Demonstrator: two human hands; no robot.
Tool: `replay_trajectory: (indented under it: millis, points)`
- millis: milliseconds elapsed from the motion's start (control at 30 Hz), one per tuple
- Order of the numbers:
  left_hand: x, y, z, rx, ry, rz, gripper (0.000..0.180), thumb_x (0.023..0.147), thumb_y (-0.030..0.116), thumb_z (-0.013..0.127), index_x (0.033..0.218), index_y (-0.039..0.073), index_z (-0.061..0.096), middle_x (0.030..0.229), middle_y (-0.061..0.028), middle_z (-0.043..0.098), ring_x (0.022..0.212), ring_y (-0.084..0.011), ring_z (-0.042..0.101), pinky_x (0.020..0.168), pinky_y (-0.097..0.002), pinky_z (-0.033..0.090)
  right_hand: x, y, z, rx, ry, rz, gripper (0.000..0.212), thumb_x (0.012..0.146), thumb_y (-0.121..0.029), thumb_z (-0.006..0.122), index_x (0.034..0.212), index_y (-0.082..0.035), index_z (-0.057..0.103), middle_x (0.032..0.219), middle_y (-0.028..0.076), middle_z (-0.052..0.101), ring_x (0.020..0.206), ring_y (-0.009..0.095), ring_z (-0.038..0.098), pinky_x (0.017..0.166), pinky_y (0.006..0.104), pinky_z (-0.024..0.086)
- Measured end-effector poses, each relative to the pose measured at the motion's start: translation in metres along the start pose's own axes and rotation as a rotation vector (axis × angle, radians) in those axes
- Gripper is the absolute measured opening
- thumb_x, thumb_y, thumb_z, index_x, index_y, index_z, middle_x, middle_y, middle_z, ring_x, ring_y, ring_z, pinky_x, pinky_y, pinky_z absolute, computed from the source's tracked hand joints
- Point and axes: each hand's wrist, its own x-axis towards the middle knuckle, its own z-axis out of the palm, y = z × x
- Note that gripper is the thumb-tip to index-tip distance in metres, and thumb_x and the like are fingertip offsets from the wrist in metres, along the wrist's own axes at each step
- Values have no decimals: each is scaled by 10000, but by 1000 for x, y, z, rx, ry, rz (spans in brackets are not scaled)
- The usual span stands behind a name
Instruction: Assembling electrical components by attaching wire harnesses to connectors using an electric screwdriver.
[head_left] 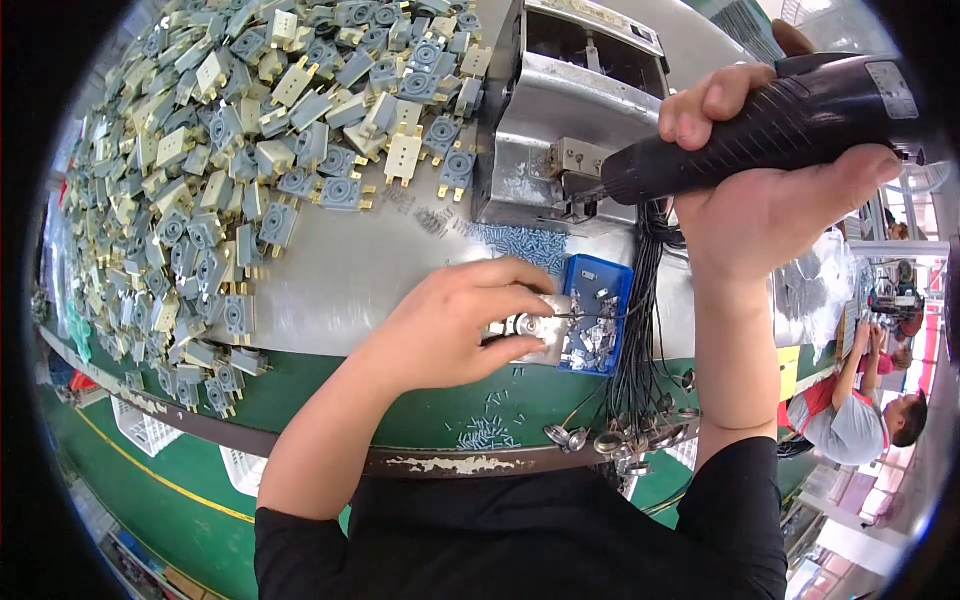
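Observation:
My right hand (745, 215) is wrapped around a black electric screwdriver (780, 115), lying almost level. Its tip points left, at the small metal block on the front of a metal screw feeder (550, 90); whether they touch is hard to tell. Lower down, my left hand (445, 325) is closed, thumb and fingers around a small round silver part (524, 325) on a metal block at the bench edge. A dark wire runs right from this part, across a blue tray (628, 285) of small metal pieces.
A large heap of grey and cream plug-like parts (220, 190) with brass prongs covers the left. Loose screws (520, 243) lie below the feeder, more screws (487, 433) near the front edge. Black cables (640, 350) with round metal ends (610, 442) hang over the edge. A co-worker (850, 420) sits far right.

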Motion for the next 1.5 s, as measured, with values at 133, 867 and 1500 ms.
replay_trajectory:
  millis: [133, 867, 1500]
  points:
    - [0, -2, -1, 7, 8, 13, 316, 782, 112, 868, 1071, 55, 754, 1173, -124, 734, 1036, -329, 730, 868, -405, 595, 3, 4, 1, 108, -57, 5, 1147, 835, -995, 337, 1425, -20, 467, 804, 88, 565, 647, 212, 548, 671, 414, 479]
    - [0, -1, -3, -8, 9, -1, 326, 775, 129, 871, 1076, 65, 763, 1198, -123, 731, 1052, -336, 727, 882, -417, 588, -13, -6, 35, -32, -86, 136, 1134, 806, -997, 398, 1380, -21, 458, 780, 99, 568, 620, 237, 572, 636, 406, 490]
    - [-3, 0, -2, -1, -1, -29, 255, 864, 198, 813, 1083, 80, 754, 1211, -65, 726, 1059, -301, 717, 885, -416, 588, -4, -5, 32, -159, 62, 53, 1135, 841, -987, 338, 1409, -11, 456, 761, 89, 567, 621, 226, 561, 642, 402, 485]
